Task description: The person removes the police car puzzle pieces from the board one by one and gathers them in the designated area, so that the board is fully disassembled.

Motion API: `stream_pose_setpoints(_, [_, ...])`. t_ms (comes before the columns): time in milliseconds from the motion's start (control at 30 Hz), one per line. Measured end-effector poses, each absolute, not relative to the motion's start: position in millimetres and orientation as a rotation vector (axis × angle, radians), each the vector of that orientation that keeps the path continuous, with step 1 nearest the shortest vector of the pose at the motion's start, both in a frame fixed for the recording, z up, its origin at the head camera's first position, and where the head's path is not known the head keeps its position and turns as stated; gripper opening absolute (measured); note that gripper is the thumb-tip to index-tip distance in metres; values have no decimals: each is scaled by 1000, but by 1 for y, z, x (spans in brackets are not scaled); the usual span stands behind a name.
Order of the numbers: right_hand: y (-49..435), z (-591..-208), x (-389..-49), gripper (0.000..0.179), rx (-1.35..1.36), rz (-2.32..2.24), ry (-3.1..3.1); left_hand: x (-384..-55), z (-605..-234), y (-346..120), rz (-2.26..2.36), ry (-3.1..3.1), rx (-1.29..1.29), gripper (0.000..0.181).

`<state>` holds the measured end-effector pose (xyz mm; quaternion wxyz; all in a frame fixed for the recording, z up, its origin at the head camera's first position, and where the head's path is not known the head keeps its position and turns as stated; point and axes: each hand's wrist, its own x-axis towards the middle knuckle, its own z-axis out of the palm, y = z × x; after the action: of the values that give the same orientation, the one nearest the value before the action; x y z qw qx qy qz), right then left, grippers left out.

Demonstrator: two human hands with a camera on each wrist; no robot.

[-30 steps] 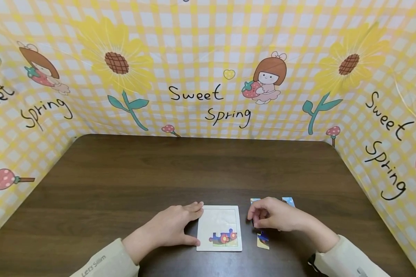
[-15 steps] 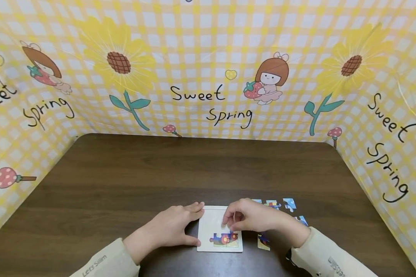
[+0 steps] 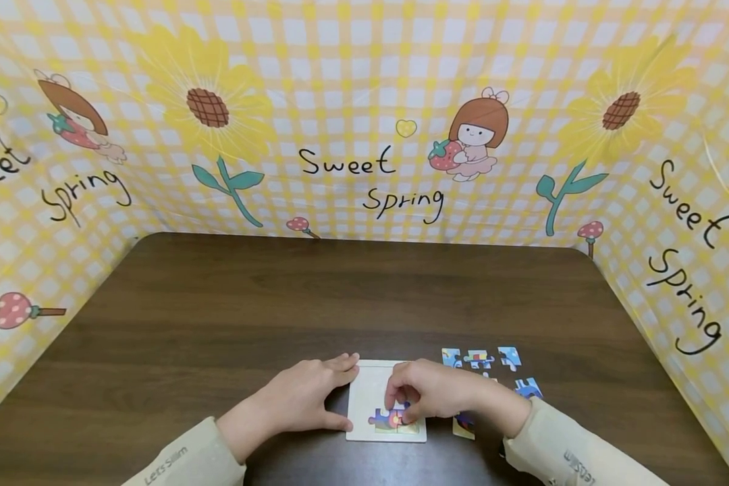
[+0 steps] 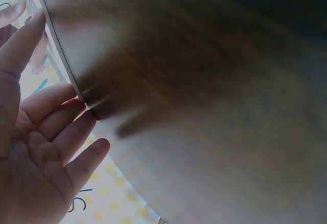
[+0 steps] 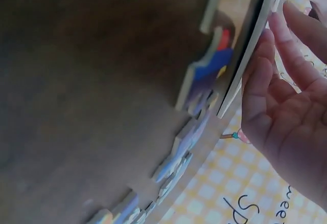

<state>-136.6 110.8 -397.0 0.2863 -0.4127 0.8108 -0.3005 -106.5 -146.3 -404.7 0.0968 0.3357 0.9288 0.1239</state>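
Observation:
A square white puzzle tray (image 3: 362, 388) lies on the table, with a few joined, colourful puzzle pieces (image 3: 384, 422) in its lower right part. My left hand (image 3: 300, 399) rests along the tray's left edge, fingers fairly straight at the upper corner and thumb at the lower one. In the left wrist view, its fingertips (image 4: 71, 92) touch the tray's rim. Over the tray's right side, my right hand (image 3: 435, 389) pinches a puzzle piece (image 3: 401, 407) just above the joined ones; the fingers mostly cover it.
Several loose puzzle pieces lie right of the tray, among them a blue one (image 3: 509, 358), another blue one (image 3: 527, 387) and a yellow-and-dark one (image 3: 464, 426) near the right wrist. A yellow checked cloth (image 3: 340, 88) walls the brown table (image 3: 267, 290) at the back and sides.
My right hand has moved left from the loose pieces to above the tray, then slightly lower toward the joined pieces. The left hand has kept its place at the tray's edge.

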Motion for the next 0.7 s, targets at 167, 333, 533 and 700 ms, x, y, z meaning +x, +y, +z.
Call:
stream_pose_setpoints(167, [106, -396, -132, 23, -1089, -747, 2201, -106, -405, -146, 362, 2754, 996, 77])
stream_pose_setpoints(333, [104, -396, -130, 24, -1113, -685, 2272, -105, -405, -146, 369, 2753, 994, 78])
stream_pose_setpoints(533, [105, -396, -128, 23, -1168, -642, 2314, -105, -404, -147, 364, 2755, 986, 78])
stream_pose_setpoints(700, [106, -397, -127, 24, -1201, -682, 2303, -106, -404, -146, 358, 2755, 983, 78])
